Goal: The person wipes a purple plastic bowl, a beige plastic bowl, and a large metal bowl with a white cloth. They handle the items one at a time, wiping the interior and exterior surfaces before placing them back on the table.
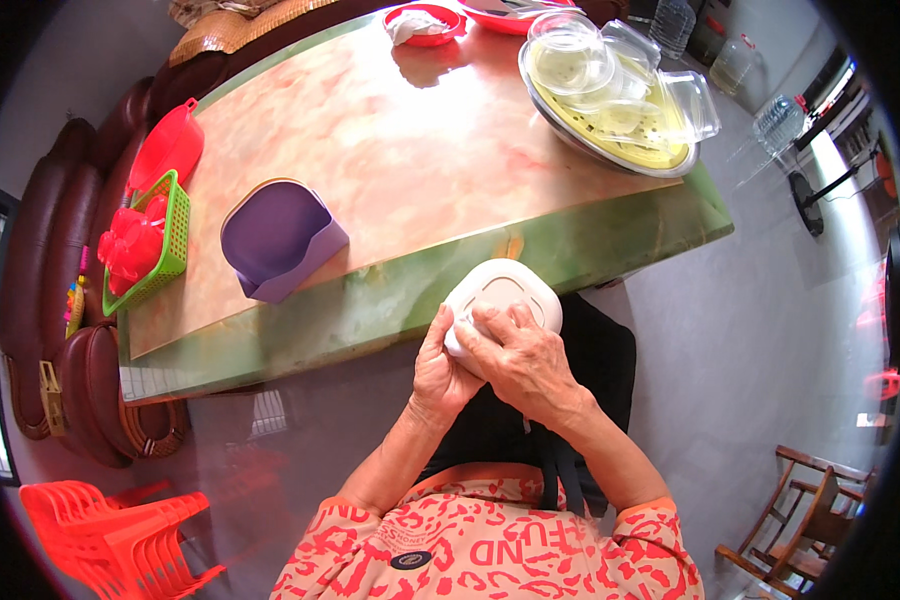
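A white rounded-square dish or lid (505, 277) is held over my lap, just off the table's near edge. My left hand (442, 365) is closed around its lower left side, thumb up along the rim. Curled and pressed together, the fingers of my right hand (526, 360) lie on its inner face. A bit of white, perhaps cloth, shows by the right fingertips, but the fingers mostly cover it. Left of my hands, on the table, stands a purple scoop-fronted holder (280, 240) with similar rounded pieces inside.
The marble-look table (370, 170) has a green border. On it are a green basket (175, 235) of red items, a red basin (168, 143), a large tray (660, 160) with clear plastic containers, and a red bowl (440, 38). Red stools (120, 530) are stacked lower left.
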`<action>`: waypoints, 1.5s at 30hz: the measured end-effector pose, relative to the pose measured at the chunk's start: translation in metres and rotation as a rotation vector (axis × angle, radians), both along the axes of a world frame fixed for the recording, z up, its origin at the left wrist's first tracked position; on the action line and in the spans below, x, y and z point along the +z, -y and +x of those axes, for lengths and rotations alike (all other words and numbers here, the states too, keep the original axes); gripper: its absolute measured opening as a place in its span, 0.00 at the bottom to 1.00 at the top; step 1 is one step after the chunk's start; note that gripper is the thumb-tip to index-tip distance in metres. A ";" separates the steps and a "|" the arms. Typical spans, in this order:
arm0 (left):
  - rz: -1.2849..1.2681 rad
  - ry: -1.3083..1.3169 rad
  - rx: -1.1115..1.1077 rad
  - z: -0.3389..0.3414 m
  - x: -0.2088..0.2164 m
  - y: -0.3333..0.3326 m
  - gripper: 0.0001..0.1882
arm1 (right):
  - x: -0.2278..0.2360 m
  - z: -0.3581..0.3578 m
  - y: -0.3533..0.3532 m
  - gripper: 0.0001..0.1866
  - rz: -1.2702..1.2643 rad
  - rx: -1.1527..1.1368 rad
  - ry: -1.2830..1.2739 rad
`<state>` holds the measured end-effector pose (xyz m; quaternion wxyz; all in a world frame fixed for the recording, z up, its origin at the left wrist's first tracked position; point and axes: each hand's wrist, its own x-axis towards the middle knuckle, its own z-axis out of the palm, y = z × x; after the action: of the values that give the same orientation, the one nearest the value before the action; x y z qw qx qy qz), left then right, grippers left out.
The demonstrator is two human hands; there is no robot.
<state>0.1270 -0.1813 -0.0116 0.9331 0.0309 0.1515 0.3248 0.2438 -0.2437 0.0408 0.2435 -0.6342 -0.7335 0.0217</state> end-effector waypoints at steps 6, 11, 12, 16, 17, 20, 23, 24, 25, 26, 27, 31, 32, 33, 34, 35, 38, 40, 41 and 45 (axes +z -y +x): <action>-0.034 -0.035 0.034 0.002 -0.001 0.000 0.27 | -0.005 0.001 -0.029 0.17 0.054 -0.196 0.190; -0.034 -0.046 0.038 0.005 -0.003 0.004 0.27 | 0.002 0.012 -0.026 0.16 -0.054 -0.332 0.182; -0.019 -0.050 0.040 0.005 -0.003 0.004 0.27 | 0.003 0.017 -0.022 0.16 -0.086 -0.359 0.164; -0.006 -0.040 0.049 0.006 -0.008 0.003 0.27 | 0.009 0.022 0.001 0.18 -0.146 -0.393 0.179; -0.012 -0.046 0.050 0.006 -0.009 0.004 0.27 | 0.009 0.020 0.007 0.18 -0.165 -0.402 0.184; -0.039 -0.069 0.057 0.004 -0.010 0.004 0.26 | 0.011 0.012 0.023 0.18 -0.194 -0.342 0.210; -0.008 -0.068 0.051 0.003 -0.015 0.003 0.26 | 0.014 0.009 0.031 0.16 -0.227 -0.209 0.125; 0.009 -0.048 0.043 0.003 -0.015 0.002 0.26 | 0.020 0.011 0.031 0.15 -0.260 -0.150 0.061; 0.026 -0.027 0.035 0.002 -0.014 0.002 0.26 | 0.025 0.014 0.029 0.15 -0.292 -0.089 -0.004; 0.044 -0.007 0.028 0.002 -0.012 0.001 0.26 | 0.023 0.020 0.025 0.15 -0.257 -0.075 -0.117; 0.033 -0.020 0.026 0.002 -0.010 0.001 0.26 | 0.025 0.021 0.018 0.17 -0.254 -0.115 -0.212; -0.001 -0.032 0.029 0.003 -0.007 0.002 0.27 | 0.002 0.013 -0.014 0.19 0.019 -0.298 -0.039; -0.007 -0.036 0.037 0.002 -0.006 0.002 0.27 | 0.002 0.009 -0.016 0.20 0.010 -0.279 -0.007; -0.009 -0.044 0.057 0.000 -0.005 0.000 0.27 | 0.002 0.003 -0.020 0.20 0.004 -0.249 0.021; -0.033 -0.022 0.066 -0.001 -0.009 0.000 0.27 | 0.002 0.000 -0.018 0.21 -0.022 -0.178 0.010; -0.055 -0.035 0.065 0.003 -0.009 0.002 0.27 | -0.005 0.002 -0.014 0.21 0.049 -0.131 0.053; -0.041 -0.017 0.069 0.005 -0.015 0.003 0.27 | 0.004 -0.004 -0.001 0.21 0.009 -0.016 0.011; -0.043 0.079 0.045 0.005 -0.025 0.004 0.28 | 0.008 -0.006 0.011 0.19 -0.078 0.047 0.004; -0.041 0.146 0.021 0.006 -0.028 0.005 0.27 | 0.013 -0.005 0.016 0.18 -0.133 0.085 0.009; -0.022 0.072 0.027 0.006 -0.020 0.004 0.28 | 0.011 -0.004 0.008 0.16 -0.088 0.127 -0.089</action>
<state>0.1327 -0.1852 -0.0317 0.9337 0.0067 0.1219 0.3367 0.2394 -0.2515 0.0519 0.2456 -0.5950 -0.7591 0.0975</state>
